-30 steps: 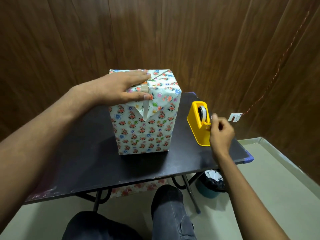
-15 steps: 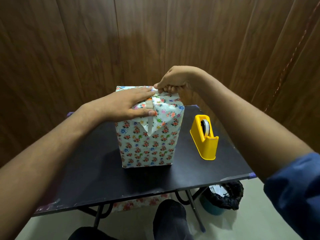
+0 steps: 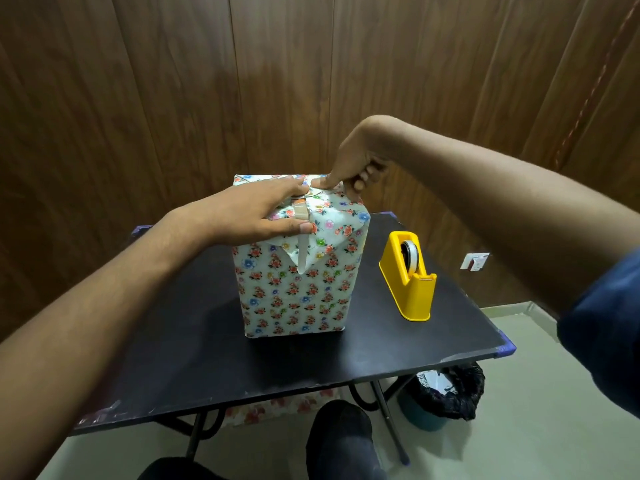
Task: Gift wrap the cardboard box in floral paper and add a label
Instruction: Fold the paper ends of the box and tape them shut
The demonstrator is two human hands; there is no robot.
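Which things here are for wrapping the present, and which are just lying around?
For the wrapping:
- wrapped box, standing on the table
- left hand, lying flat on its top
- right hand, pressing a fingertip on the top fold
- yellow tape holder

Just lying around:
- bin under the table
- wall switch

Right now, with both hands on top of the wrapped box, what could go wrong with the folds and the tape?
1. The pointed front flap hangs loose with only a narrow tape strip; it may spring open if the left hand lifts.
2. The right hand presses with one fingertip near the top edge of the box; a hard push could crease the floral paper.
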